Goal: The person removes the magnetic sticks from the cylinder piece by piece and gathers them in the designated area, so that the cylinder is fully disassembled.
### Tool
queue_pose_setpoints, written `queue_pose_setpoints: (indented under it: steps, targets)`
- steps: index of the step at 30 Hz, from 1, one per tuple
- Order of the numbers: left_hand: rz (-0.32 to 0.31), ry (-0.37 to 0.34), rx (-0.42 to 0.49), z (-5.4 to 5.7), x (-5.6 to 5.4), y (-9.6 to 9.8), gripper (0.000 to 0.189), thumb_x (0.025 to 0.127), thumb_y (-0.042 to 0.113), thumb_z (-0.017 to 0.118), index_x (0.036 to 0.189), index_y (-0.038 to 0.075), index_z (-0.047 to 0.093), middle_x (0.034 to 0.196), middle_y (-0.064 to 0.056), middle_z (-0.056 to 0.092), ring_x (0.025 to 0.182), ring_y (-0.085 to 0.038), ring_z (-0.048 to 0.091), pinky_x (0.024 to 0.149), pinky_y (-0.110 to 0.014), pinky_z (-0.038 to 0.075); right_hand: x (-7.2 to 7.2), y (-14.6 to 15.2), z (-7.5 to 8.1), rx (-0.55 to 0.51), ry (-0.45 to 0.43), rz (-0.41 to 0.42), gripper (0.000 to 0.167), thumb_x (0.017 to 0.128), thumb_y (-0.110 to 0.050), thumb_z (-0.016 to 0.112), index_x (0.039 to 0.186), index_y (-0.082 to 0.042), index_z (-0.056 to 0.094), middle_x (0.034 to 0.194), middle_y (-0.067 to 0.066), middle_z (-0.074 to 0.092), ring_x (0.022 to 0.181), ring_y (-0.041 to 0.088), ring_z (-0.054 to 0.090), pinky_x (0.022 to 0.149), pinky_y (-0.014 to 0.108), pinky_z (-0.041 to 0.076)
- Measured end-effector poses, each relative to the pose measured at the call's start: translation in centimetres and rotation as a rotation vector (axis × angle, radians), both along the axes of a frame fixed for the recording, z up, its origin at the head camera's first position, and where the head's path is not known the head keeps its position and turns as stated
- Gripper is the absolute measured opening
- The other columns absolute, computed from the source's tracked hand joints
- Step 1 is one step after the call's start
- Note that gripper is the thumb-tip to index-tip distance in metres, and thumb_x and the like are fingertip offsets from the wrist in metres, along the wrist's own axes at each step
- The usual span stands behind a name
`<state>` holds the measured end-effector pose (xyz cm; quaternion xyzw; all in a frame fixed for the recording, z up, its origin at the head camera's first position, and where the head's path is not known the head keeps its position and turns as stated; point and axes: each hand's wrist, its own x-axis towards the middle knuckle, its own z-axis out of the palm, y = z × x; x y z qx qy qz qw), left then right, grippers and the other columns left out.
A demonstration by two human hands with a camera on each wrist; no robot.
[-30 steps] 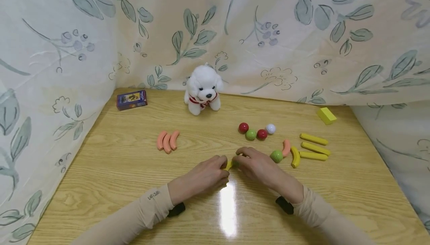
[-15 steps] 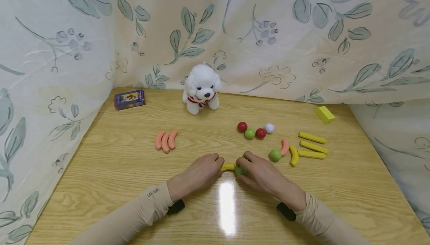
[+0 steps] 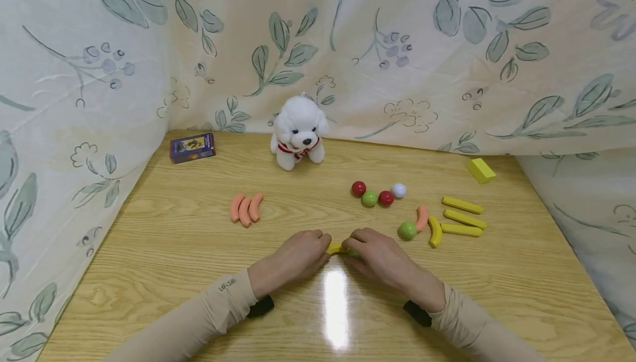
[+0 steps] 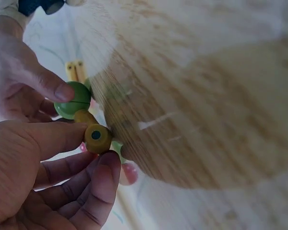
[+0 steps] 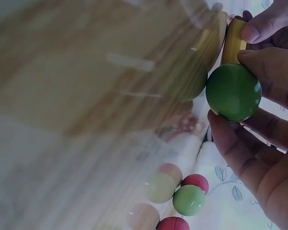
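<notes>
Low over the table centre, my left hand (image 3: 298,253) pinches a short yellow curved rod (image 3: 336,248) between thumb and fingers. The rod's near end shows a dark round inset (image 4: 96,135) in the left wrist view. Its other end meets a green ball (image 5: 234,92), which my right hand (image 3: 381,254) grips with thumb and fingertips. In the head view the right fingers cover most of this ball. To the right of that hand lie a second green ball (image 3: 407,231), a pink curved rod (image 3: 422,218) and another yellow curved rod (image 3: 435,232).
Three pink curved rods (image 3: 245,211) lie at left. Red, green and white balls (image 3: 370,198) form a row behind the right hand. Straight yellow rods (image 3: 462,230) and a yellow block (image 3: 481,170) lie right. A white plush dog (image 3: 300,133) and purple box (image 3: 192,147) stand at the back.
My hands have levelled the yellow curved rod, which was tilted a second ago. Over the last half second my right hand has shifted slightly left, covering more of the green ball.
</notes>
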<state>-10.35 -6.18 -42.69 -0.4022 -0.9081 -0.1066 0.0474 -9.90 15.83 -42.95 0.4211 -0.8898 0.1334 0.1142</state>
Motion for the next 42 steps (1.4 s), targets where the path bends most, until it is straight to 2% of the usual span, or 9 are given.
queue_pose_setpoints:
  steps: [12, 17, 20, 25, 33, 37, 42]
  targets:
    - [-0.009, 0.034, 0.011, 0.0, 0.1, 0.0, 0.016, 0.087, 0.016, 0.070, 0.081, 0.007, 0.058, 0.071, -0.003, 0.058, 0.062, -0.014, 0.058, 0.054, -0.025, 0.046, 0.0, 0.1, 0.2, 0.000, -0.017, 0.015, 0.018, 0.077, -0.015, 0.082, 0.094, -0.015, 0.075, 0.087, -0.003, 0.064, 0.077, 0.008, 0.058, 0.066, 0.021, 0.050]
    - [-0.006, 0.044, 0.011, -0.1, 0.1, -0.1, 0.017, 0.086, 0.017, 0.071, 0.081, 0.007, 0.058, 0.071, -0.003, 0.059, 0.062, -0.014, 0.059, 0.055, -0.026, 0.047, -0.5, 0.8, 0.7, 0.007, -0.035, -0.010, 0.028, 0.076, -0.010, 0.081, 0.103, -0.010, 0.073, 0.092, 0.000, 0.065, 0.082, 0.012, 0.061, 0.071, 0.025, 0.053]
    - [-0.001, 0.044, 0.004, 0.0, 0.1, -0.1, 0.018, 0.086, 0.018, 0.071, 0.081, 0.007, 0.058, 0.072, -0.003, 0.059, 0.063, -0.015, 0.060, 0.056, -0.027, 0.049, -1.6, 1.5, 1.4, 0.001, -0.034, -0.065, 0.034, 0.075, -0.007, 0.080, 0.108, -0.005, 0.071, 0.095, 0.005, 0.064, 0.083, 0.014, 0.061, 0.071, 0.028, 0.054]
    - [-0.001, 0.041, -0.005, 0.0, 0.2, -0.1, 0.017, 0.087, 0.017, 0.071, 0.082, 0.007, 0.058, 0.072, -0.003, 0.059, 0.064, -0.015, 0.060, 0.057, -0.027, 0.049, -3.9, 2.5, 2.7, -0.015, -0.055, -0.154, 0.033, 0.075, -0.007, 0.080, 0.106, -0.003, 0.071, 0.098, 0.010, 0.064, 0.080, 0.018, 0.060, 0.068, 0.031, 0.054]
    - [0.005, 0.026, -0.011, 0.1, 0.2, -0.1, 0.015, 0.087, 0.017, 0.070, 0.084, 0.007, 0.059, 0.074, -0.003, 0.060, 0.064, -0.014, 0.060, 0.057, -0.026, 0.049, -7.4, 4.8, 4.4, -0.026, -0.038, -0.287, 0.035, 0.077, -0.007, 0.079, 0.110, -0.001, 0.070, 0.100, 0.014, 0.070, 0.086, 0.028, 0.062, 0.074, 0.041, 0.053]
    - [0.012, 0.025, -0.008, 0.1, 0.3, -0.2, 0.015, 0.087, 0.016, 0.070, 0.084, 0.007, 0.059, 0.073, -0.003, 0.060, 0.064, -0.014, 0.060, 0.057, -0.027, 0.049, -9.0, 5.2, 5.0, -0.046, -0.072, -0.326, 0.034, 0.081, -0.005, 0.075, 0.113, 0.001, 0.068, 0.103, 0.017, 0.070, 0.091, 0.033, 0.064, 0.077, 0.046, 0.054]
    - [0.009, 0.029, 0.001, 0.0, 0.2, -0.2, 0.014, 0.086, 0.015, 0.069, 0.083, 0.006, 0.059, 0.073, -0.003, 0.060, 0.063, -0.014, 0.059, 0.057, -0.026, 0.048, -10.6, 4.9, 5.2, -0.009, -0.132, -0.371, 0.036, 0.083, -0.006, 0.071, 0.118, 0.000, 0.064, 0.108, 0.018, 0.068, 0.096, 0.034, 0.066, 0.082, 0.048, 0.054]
